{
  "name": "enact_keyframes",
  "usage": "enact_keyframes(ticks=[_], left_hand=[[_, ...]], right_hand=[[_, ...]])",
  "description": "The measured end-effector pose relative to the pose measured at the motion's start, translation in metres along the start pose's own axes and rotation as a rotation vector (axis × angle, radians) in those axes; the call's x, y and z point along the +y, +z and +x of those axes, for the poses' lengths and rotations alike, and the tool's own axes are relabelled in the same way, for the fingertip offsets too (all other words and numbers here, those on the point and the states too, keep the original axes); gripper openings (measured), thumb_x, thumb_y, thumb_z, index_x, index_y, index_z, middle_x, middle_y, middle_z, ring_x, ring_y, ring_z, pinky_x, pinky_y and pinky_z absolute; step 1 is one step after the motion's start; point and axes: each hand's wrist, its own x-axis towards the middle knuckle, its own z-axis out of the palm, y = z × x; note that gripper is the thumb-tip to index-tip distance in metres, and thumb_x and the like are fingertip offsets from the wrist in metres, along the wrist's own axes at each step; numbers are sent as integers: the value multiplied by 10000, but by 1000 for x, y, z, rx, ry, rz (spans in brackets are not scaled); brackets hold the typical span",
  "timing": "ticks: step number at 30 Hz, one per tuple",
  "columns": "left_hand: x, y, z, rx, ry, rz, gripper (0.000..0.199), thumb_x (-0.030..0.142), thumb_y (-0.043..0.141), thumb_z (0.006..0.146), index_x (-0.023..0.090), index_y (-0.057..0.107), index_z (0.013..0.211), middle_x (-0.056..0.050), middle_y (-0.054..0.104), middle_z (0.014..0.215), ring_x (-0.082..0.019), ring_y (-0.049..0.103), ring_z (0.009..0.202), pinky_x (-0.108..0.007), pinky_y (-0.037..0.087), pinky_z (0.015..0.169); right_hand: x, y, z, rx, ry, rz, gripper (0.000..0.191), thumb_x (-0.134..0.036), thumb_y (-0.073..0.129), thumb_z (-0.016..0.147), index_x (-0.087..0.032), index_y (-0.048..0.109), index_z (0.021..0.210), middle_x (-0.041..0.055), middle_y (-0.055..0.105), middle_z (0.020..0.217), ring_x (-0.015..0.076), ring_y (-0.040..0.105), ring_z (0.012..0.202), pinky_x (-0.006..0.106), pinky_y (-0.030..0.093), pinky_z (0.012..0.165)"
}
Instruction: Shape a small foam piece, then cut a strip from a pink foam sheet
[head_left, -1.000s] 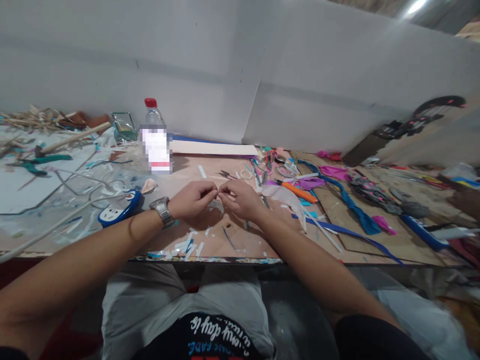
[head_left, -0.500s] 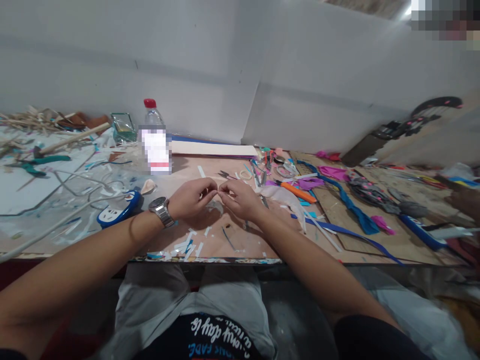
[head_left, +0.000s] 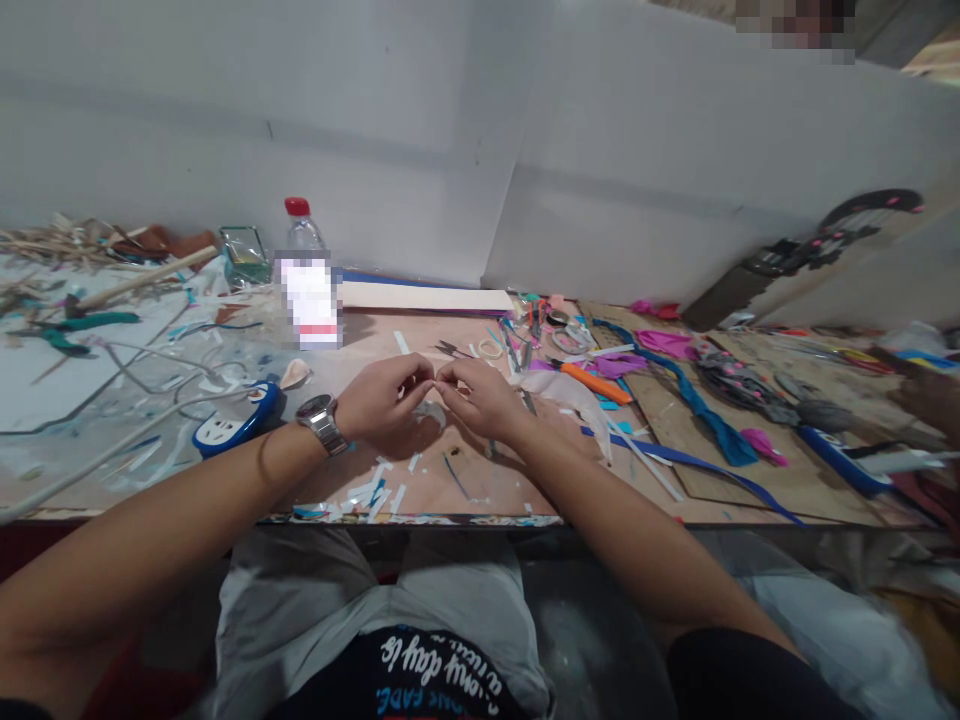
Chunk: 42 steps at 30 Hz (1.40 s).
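My left hand point(head_left: 390, 392), with a metal watch point(head_left: 322, 422) on its wrist, is closed in a pinch above the table. Its fingertips meet those of my right hand point(head_left: 478, 398), which is pinched too. What lies between the fingertips is too small to make out. Just under the hands is a small translucent piece point(head_left: 430, 415) on the table. Beyond the fingers lie small dark scissors point(head_left: 454, 350) and a roll of tape point(head_left: 490, 348). White paper strips point(head_left: 375, 488) are scattered in front of the hands.
A red-capped bottle point(head_left: 306, 235) stands behind my left hand. A blue power strip point(head_left: 238, 420) with a white cable is at the left. To the right lie an orange-handled cutter point(head_left: 596, 383), blue ribbon point(head_left: 697, 415) and a wooden board point(head_left: 675, 460). Another person's hand point(head_left: 930, 395) shows far right.
My two hands stay pinched together in almost the same place. The view has shifted very slightly.
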Motion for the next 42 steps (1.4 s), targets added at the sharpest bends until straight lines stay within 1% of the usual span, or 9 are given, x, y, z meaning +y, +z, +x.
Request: enact_keyframes(ticks=[6,12,18,21,25,28,31,36,42], left_hand=[[-1,-1,1,0,8,-30,170,313,525,942,177,622,974,-12,627,782,-137,510,658,-282,386,637],[0,-3,1,25,-13,-54,152,292,524,941,172,616,946,3,599,749,-127,494,641,-278,376,628],[-1,-2,1,42,-52,-131,159,302,539,942,169,625,942,-9,627,782,-123,527,656,-270,405,636],[-4,-1,1,70,-82,-178,176,331,567,937,170,634,958,-10,640,784,-121,543,661,-263,419,636],[-6,1,1,119,-94,-148,197,357,612,916,174,679,947,-8,655,768,-121,544,655,-260,422,633],[-6,0,2,136,-80,-141,215,363,616,918,176,714,954,-25,694,820,-126,572,684,-264,441,654],[-6,0,2,132,-53,-139,220,354,608,925,178,735,965,-38,716,860,-133,593,715,-267,452,672],[-4,0,2,128,-22,-99,216,340,613,925,177,749,968,-37,704,816,-132,569,692,-272,433,661],[-4,-1,1,129,-40,-105,235,370,622,924,180,757,955,-42,712,815,-136,575,695,-272,430,660]], right_hand=[[-1,1,-1,9,0,6,173,-266,532,945,-181,640,841,47,670,794,181,578,751,299,396,708],[-4,-1,-1,47,6,21,137,-262,569,926,-184,651,849,45,674,796,181,584,749,302,415,714],[-4,-1,-1,80,-37,27,111,-243,585,928,-178,655,871,55,680,825,188,596,776,315,431,751],[-2,0,-2,88,-55,23,107,-237,585,935,-178,650,874,59,685,838,190,599,790,317,435,763],[-1,1,-3,99,-68,16,103,-236,590,938,-177,653,883,60,690,842,187,603,792,312,437,760],[0,1,-2,103,-66,14,93,-239,595,936,-182,657,895,61,702,860,189,612,803,314,443,765],[0,2,-3,106,-52,0,83,-233,605,931,-184,660,892,62,705,855,192,615,801,318,444,765],[1,3,-3,128,-46,-18,88,-237,621,928,-179,669,884,54,698,824,186,608,778,310,438,748],[2,4,-3,146,-18,-26,103,-262,635,925,-183,677,873,51,709,816,186,615,773,322,439,763]])
